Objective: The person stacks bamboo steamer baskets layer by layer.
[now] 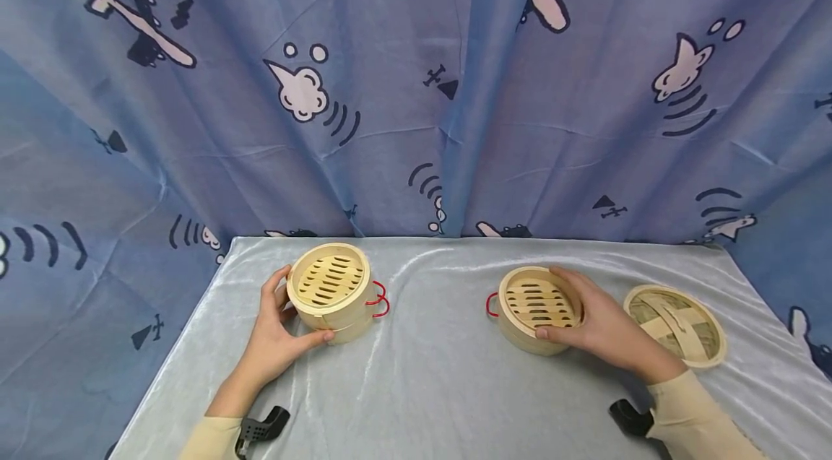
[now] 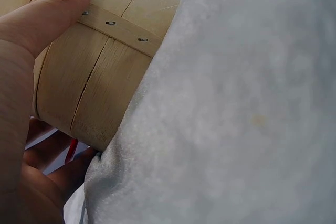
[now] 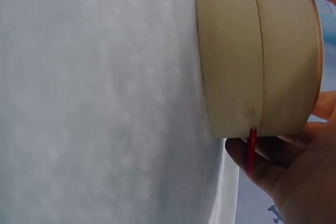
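On the left of the table, my left hand grips a stack of bamboo steamer baskets, thumb on the near side and fingers round the far left. Two red handles on its right side suggest two tiers. The left wrist view shows the stapled bamboo wall under the thumb. Further right, my right hand holds a single steamer basket by its right side, its slatted base visible inside. In the right wrist view, fingers lie beside a red handle below the basket wall.
A round woven bamboo lid with crossed strips lies at the right, beside my right forearm. Grey velvety cloth covers the table. A blue patterned curtain hangs behind the table's back edge.
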A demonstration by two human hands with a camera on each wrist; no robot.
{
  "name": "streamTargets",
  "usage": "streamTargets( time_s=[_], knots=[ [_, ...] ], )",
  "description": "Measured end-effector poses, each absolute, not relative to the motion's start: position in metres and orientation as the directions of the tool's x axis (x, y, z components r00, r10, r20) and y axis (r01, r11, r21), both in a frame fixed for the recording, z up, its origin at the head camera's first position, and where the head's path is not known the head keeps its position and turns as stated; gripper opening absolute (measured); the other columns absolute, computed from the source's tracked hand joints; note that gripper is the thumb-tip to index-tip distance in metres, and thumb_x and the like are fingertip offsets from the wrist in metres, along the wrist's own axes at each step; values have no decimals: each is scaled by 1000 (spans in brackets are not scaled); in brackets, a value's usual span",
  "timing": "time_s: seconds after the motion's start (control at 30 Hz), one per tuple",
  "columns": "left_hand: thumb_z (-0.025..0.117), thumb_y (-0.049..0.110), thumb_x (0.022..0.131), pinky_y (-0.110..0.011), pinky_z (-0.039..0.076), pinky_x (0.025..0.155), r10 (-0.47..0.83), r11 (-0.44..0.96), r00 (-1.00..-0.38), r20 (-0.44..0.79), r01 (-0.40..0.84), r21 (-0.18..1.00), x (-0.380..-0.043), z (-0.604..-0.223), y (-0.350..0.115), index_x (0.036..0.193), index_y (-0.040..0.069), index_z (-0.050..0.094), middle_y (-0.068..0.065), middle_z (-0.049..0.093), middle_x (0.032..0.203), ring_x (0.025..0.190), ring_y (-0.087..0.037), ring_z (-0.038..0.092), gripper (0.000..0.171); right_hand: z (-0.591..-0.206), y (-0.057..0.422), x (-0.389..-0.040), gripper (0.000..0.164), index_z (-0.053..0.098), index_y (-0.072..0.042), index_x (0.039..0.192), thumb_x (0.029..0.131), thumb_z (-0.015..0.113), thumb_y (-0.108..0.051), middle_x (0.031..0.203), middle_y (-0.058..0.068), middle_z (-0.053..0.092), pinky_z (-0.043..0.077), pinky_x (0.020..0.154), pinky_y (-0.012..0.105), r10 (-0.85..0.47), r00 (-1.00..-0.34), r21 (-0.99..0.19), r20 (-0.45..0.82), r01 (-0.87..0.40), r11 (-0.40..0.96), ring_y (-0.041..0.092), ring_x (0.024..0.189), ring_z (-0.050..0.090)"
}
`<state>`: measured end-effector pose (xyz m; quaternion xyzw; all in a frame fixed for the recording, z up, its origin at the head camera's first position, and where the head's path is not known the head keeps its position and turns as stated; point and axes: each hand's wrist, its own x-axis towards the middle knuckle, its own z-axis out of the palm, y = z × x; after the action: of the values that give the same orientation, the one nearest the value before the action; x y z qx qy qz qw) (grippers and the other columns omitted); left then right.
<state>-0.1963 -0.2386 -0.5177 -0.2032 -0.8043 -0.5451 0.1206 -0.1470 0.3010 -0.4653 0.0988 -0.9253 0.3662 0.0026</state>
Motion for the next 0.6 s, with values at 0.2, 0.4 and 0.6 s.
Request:
streamTargets(
  time_s=[0.2, 0.4, 0.6],
  knots=[
    [103, -3, 68, -13, 43, 106, 196, 325, -889, 414, 458, 828, -196, -519, -239, 173, 20, 18, -24, 52, 157, 139, -2, 50, 137, -470, 301, -148, 116, 39, 1, 164, 79, 99, -48, 162, 29, 44, 34, 115, 75, -161, -982, -660, 95, -183, 728, 53, 148, 40],
    [103, -1, 70, -13, 43, 107, 198, 336, -892, 406, 451, 827, -196, -519, -240, 173, 21, 17, -22, 52, 157, 139, -1, 50, 136, -471, 299, -149, 113, 40, 1, 162, 78, 99, -46, 159, 29, 46, 35, 113, 73, -160, -979, -647, 125, -203, 735, 51, 146, 43],
    [103, 0, 70, -12, 43, 106, 195, 347, -895, 401, 446, 825, -197, -518, -240, 173, 16, 16, -22, 52, 158, 139, -1, 49, 136, -471, 298, -149, 113, 40, 2, 162, 78, 100, -45, 159, 28, 46, 35, 113, 72, -163, -978, -654, 131, -209, 727, 49, 146, 43]
  ],
)
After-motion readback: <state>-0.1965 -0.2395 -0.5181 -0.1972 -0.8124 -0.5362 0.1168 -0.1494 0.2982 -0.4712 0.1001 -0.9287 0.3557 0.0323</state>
